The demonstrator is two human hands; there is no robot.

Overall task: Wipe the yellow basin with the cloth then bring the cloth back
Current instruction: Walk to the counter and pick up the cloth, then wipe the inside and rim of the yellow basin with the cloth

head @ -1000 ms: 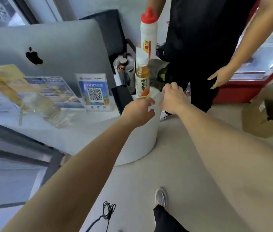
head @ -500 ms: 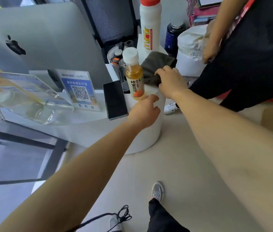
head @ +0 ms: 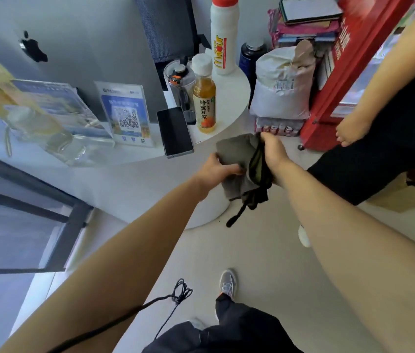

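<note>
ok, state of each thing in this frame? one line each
grey-green cloth: off the counter, held by both hands, bunched
left hand: gripping the cloth's left edge
right hand: gripping the cloth's top right
amber drink bottle with white cap: upright, capped
white cleaner bottle with red cap: upright, capped
black phone: flat, screen dark
yellow basin: not in view
</note>
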